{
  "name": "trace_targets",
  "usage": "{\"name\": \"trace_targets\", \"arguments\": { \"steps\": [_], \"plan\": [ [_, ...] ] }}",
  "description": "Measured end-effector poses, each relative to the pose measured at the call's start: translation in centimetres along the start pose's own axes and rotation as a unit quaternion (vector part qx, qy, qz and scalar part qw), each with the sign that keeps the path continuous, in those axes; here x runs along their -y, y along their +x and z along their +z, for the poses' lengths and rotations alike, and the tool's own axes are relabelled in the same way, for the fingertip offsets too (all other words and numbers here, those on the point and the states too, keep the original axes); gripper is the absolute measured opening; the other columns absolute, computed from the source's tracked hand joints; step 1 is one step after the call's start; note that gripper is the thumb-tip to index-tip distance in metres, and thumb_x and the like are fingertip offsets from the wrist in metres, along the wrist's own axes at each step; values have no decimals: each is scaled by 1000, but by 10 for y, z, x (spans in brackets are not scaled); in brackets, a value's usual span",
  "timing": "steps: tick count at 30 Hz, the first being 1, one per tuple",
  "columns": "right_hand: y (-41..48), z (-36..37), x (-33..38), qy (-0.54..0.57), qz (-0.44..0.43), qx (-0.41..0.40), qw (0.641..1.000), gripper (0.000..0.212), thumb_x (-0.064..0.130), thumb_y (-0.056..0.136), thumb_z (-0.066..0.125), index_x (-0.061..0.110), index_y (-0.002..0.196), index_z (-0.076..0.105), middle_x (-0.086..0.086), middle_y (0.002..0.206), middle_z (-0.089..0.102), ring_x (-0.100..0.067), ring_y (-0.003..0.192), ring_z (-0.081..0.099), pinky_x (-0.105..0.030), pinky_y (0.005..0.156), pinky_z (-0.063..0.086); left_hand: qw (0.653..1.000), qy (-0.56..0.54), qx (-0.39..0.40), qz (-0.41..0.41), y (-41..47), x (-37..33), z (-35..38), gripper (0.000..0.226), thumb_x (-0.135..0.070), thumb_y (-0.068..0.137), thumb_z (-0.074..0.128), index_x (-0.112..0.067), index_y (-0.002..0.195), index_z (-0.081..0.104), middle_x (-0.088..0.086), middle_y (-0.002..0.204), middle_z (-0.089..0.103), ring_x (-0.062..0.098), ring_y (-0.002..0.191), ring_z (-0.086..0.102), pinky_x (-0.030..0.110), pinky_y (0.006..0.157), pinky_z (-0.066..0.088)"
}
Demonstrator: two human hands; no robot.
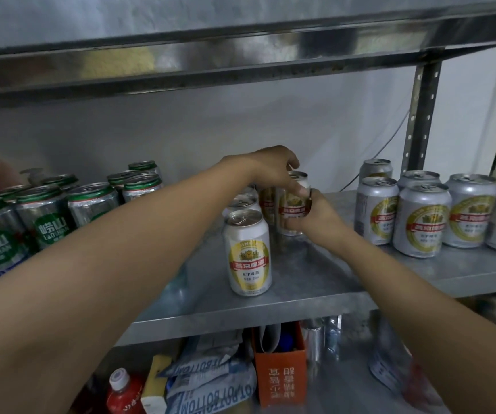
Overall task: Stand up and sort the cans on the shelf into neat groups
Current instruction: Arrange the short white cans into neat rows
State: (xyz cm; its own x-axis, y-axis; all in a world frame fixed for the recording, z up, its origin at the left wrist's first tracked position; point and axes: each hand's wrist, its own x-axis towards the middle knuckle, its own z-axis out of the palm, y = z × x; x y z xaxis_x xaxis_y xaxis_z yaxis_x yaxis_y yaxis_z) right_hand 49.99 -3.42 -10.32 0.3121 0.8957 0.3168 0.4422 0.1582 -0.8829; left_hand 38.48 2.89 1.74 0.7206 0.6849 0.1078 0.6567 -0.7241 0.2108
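Head view, left hand (272, 170), right hand (315, 218), both holding can (292, 210)

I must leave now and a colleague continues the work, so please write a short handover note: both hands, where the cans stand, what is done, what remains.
The left hand curls its fingers over the top of the middle can.
The right hand grips the same can at its side; the can is upright on the shelf.
Done: the green cans stand grouped at the left and the silver-and-gold cans at the right. A short row of that same kind runs front to back in the middle.
Left: place the held can neatly by the short row, then perhaps join that row to the right group. No can in view lies on its side.
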Motion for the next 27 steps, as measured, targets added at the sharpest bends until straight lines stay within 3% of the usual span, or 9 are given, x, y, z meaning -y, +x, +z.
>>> {"name": "trace_targets", "arguments": {
  "steps": [4, 11, 14, 20, 27],
  "plan": [
    [-5, 17, 0, 28, -12, 26, 999, 64, 8, 72, 81, 11, 126, 47, 0, 110, 63, -11, 97, 62, -17, 74, 51, 1000, 26, -8, -9, -17, 9, -1, 68, -52, 75, 76, -14, 129, 59, 1, 126, 63, 19, 110, 59, 37, 97, 50],
    [-8, 24, -11, -15, -29, 20, 999, 62, 22, 71, 84, 12, 124, 54, -1, 112, 67, -16, 104, 64, -28, 85, 53, 1000, -9, -24, -18, -18, 20, 10, 60, -45, 79, 75, -14, 128, 61, 1, 130, 62, 19, 116, 58, 39, 102, 47],
    [-15, 25, -11, -68, -42, -6, 997, 57, 23, 73, 83, 13, 122, 54, 2, 108, 64, -14, 99, 61, -25, 80, 48, 999, -24, -20, -22, -18, 22, 8, 59, -43, 81, 74, -14, 130, 60, -1, 132, 60, 17, 119, 56, 34, 102, 45],
    [-17, 29, -10, -152, -65, -60, 984, 53, 28, 72, 83, 13, 117, 58, -6, 109, 68, -22, 99, 64, -33, 82, 52, 989, -114, -90, -35, -16, 31, -6, 16, -25, 90, 66, -21, 103, 74, -4, 110, 70, 14, 106, 61, 27, 92, 47],
    [-14, 31, -9, -190, -62, -71, 977, 54, 30, 73, 82, 10, 118, 58, -9, 111, 68, -26, 101, 63, -36, 83, 53, 995, -58, -72, -32, -13, 26, 1, 20, -16, 87, 69, -15, 107, 73, -1, 115, 70, 14, 109, 60, 21, 90, 44]
  ]
}}
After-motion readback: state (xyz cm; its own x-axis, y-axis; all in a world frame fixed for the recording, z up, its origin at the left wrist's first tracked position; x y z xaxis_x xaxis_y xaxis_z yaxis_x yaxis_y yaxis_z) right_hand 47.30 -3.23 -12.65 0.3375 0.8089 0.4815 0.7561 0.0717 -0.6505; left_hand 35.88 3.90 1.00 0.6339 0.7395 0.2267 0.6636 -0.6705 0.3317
